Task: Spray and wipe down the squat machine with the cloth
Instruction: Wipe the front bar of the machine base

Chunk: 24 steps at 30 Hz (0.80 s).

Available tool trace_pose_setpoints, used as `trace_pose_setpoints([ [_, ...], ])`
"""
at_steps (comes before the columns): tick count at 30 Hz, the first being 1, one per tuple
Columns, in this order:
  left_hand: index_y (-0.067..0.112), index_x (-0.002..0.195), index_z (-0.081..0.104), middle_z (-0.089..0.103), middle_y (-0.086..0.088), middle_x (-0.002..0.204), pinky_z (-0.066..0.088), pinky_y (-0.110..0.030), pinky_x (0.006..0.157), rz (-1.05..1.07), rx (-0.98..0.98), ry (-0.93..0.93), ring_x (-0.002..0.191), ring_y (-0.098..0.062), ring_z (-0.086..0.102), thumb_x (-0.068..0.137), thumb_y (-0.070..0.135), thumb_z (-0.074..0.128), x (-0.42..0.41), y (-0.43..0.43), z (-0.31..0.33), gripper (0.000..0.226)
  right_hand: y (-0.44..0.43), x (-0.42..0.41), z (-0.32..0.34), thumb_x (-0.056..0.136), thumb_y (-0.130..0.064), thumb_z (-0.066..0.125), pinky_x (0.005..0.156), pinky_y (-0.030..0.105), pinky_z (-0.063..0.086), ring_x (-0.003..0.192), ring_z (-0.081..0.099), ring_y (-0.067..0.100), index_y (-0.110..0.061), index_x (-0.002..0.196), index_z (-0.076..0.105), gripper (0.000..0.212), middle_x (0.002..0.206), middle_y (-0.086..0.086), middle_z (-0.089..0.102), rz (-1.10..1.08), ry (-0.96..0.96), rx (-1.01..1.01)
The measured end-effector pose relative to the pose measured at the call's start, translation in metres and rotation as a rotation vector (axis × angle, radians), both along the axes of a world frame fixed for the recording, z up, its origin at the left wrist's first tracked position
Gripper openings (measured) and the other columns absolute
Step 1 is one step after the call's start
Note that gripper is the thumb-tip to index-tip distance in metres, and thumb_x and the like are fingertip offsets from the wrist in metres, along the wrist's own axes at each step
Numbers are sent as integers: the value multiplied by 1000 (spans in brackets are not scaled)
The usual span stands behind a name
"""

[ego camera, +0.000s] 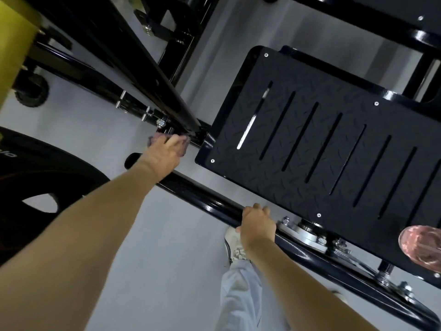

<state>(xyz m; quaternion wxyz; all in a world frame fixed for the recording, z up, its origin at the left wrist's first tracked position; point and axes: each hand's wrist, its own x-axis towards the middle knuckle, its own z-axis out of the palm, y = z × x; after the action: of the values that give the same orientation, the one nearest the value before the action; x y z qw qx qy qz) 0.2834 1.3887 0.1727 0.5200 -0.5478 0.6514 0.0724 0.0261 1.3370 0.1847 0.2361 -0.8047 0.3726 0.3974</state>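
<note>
- The squat machine (175,50), a black steel frame, stands on a grey floor (171,247) and fills most of the view.
- Its footplate (334,149) is a dark tread-pattern sheet with long parallel slots, lying tilted across the right half.
- The left hand (164,151) reaches to the footplate's near-left corner. Its fingers are bent down over a greyish-purple cloth (183,145).
- The cloth is bunched under the fingers and pressed against the foot of a slanted beam (143,77), where the beam meets the bolts at the base.
- The right hand (259,226) grips a round black tube (207,201) that runs along the footplate's near edge. Its fingers are wrapped over the top of the tube, and the thumb cannot be seen.
- A pinkish translucent round object (420,246) sits at the footplate's near-right end, cut by the frame edge; what it is cannot be told.
- A white shoe (232,242) and a light trouser leg (238,297) stand on the floor just below the tube, beside the right hand.
- A black weight plate (35,177) lies at the left edge, well apart from the cloth.
- A yellow panel (12,44) fills the top-left corner, with a small black wheel (31,94) under it.
</note>
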Motion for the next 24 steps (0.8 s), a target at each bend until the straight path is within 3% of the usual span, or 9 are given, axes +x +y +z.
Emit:
trace_pose_setpoints([
  [2, 17, 139, 44, 31, -7, 145, 44, -41, 82, 287, -25, 37, 121, -28, 31, 79, 12, 66, -16, 9, 2, 64, -1, 1, -1, 91, -25, 64, 79, 26, 49, 121, 43, 20, -9, 128, 45, 45, 125, 6, 50, 6, 4, 0],
  [5, 13, 149, 24, 25, 0, 148, 46, -38, 87, 605, -210, 136, 117, -26, 34, 82, 6, 62, -35, 34, 4, 77, -2, 0, -1, 93, -25, 61, 84, 28, 49, 117, 49, 19, -9, 131, 42, 46, 124, 7, 54, 29, 11, 10],
  [10, 9, 143, 39, 30, -3, 150, 43, -37, 96, 1124, -827, 301, 111, -26, 32, 80, -9, 57, -68, 64, -3, 68, -4, 2, -1, 93, -25, 61, 84, 27, 49, 115, 51, 19, -8, 132, 40, 47, 123, 7, 55, 28, 9, 12],
  [13, 2, 141, 41, 29, -11, 152, 41, -39, 101, 1280, -1022, 322, 116, -33, 33, 76, -14, 61, -77, 62, -17, 70, -4, 1, -1, 93, -25, 60, 85, 27, 49, 116, 50, 19, -8, 132, 40, 47, 123, 6, 55, 20, 15, 18],
  [17, 5, 147, 30, 30, -10, 152, 41, -36, 99, 1453, -1152, 234, 110, -33, 35, 79, -12, 56, -58, 37, -20, 75, -3, 0, -2, 95, -26, 57, 83, 26, 48, 114, 51, 18, -10, 127, 44, 38, 120, 5, 56, 23, -11, 1],
  [20, 15, 137, 45, 45, -13, 135, 41, -36, 95, 1672, -1037, 204, 112, -34, 41, 85, -5, 48, -12, 12, -14, 56, -2, 1, 0, 96, -25, 55, 81, 25, 47, 113, 51, 17, -10, 126, 44, 36, 120, 4, 56, 25, -5, -18],
  [22, 26, 132, 53, 47, -12, 130, 41, -34, 99, 1932, -965, 304, 117, -34, 45, 91, 5, 40, 23, -4, -13, 49, -1, 2, -1, 96, -24, 55, 80, 24, 47, 112, 52, 16, -10, 126, 44, 35, 119, 4, 57, 19, 4, -27],
  [24, 25, 129, 58, 58, -6, 124, 46, -33, 100, 2213, -1112, 453, 110, -25, 54, 90, 20, 45, 48, -17, -17, 41, -1, 3, -3, 96, -24, 56, 80, 24, 47, 112, 52, 16, -11, 125, 45, 34, 118, 3, 57, 13, 12, -32],
])
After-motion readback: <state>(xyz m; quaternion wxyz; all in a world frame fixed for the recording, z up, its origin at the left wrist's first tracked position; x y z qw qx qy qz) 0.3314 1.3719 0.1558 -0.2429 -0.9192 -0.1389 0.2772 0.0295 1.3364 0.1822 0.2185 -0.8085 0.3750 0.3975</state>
